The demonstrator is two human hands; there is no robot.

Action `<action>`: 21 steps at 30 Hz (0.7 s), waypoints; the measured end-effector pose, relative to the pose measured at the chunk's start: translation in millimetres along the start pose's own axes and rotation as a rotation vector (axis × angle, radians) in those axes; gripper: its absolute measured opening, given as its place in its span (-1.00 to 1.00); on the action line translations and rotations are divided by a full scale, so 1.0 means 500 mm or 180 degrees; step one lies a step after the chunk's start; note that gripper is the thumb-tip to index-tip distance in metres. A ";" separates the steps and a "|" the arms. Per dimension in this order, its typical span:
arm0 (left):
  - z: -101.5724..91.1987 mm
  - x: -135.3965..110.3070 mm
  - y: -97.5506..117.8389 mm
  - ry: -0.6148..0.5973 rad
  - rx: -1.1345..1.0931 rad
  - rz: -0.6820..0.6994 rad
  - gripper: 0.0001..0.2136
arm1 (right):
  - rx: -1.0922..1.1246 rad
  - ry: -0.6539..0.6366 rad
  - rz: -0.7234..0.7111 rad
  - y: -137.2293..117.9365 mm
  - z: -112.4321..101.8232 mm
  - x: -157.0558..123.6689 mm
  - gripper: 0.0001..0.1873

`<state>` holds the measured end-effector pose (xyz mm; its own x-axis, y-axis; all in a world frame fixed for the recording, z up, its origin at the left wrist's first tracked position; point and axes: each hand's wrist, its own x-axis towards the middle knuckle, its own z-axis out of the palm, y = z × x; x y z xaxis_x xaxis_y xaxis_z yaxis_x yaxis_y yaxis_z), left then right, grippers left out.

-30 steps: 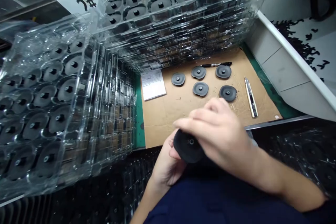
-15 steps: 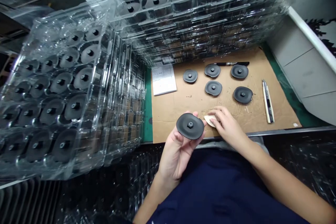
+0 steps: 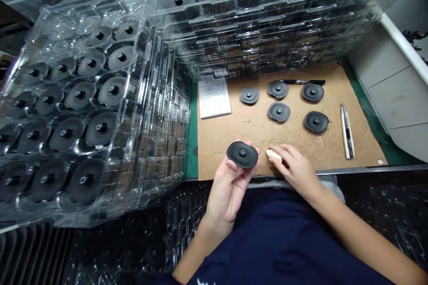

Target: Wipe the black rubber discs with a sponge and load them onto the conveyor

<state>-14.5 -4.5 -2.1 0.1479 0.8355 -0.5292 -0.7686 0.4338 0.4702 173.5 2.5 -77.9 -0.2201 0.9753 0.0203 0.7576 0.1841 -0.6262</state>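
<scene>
My left hand [image 3: 227,187] holds a round black rubber disc [image 3: 242,155] with a small centre hub, face up, at the near edge of a brown cardboard sheet [image 3: 334,142]. My right hand [image 3: 294,167] rests on the cardboard just right of it, fingers closed on a small pale oval piece [image 3: 273,154]. Several more black discs [image 3: 278,111] lie in two rows farther back on the cardboard.
Stacks of clear plastic trays [image 3: 83,111] filled with black discs stand at the left and along the back [image 3: 254,13]. A printed paper slip [image 3: 214,98], a black pen [image 3: 302,82] and a utility knife [image 3: 347,130] lie on the cardboard. A white wall panel [image 3: 391,84] rises at right.
My right hand left the disc, moved to the cardboard and took hold of the pale oval piece. My left hand lifted the disc slightly forward, face up.
</scene>
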 end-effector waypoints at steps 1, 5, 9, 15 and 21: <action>-0.002 -0.001 0.000 0.0024 -0.0008 -0.0013 -0.58 | 0.0005 0.0044 -0.0004 0.005 -0.003 0.001 -0.68; -0.009 -0.007 0.002 0.0004 -0.0012 -0.0020 -0.51 | 0.0072 0.0233 0.0112 0.027 -0.008 0.009 -0.67; -0.012 -0.013 0.003 -0.0028 -0.0007 -0.0039 -0.53 | 0.0271 0.0064 0.0178 0.015 -0.038 0.035 -0.70; -0.007 -0.024 -0.009 -0.0091 0.0197 0.0028 -0.51 | 0.1225 0.0121 -0.0254 -0.157 -0.120 0.063 -0.72; 0.006 -0.032 -0.010 0.0259 0.0650 -0.0033 -0.52 | 0.1343 -0.0647 -0.1003 -0.240 -0.141 0.061 -0.76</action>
<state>-11.2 -18.9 6.5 0.0980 0.8042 -0.5863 -0.6240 0.5086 0.5933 119.3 18.8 52.6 -0.5416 0.8302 0.1323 0.3338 0.3568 -0.8725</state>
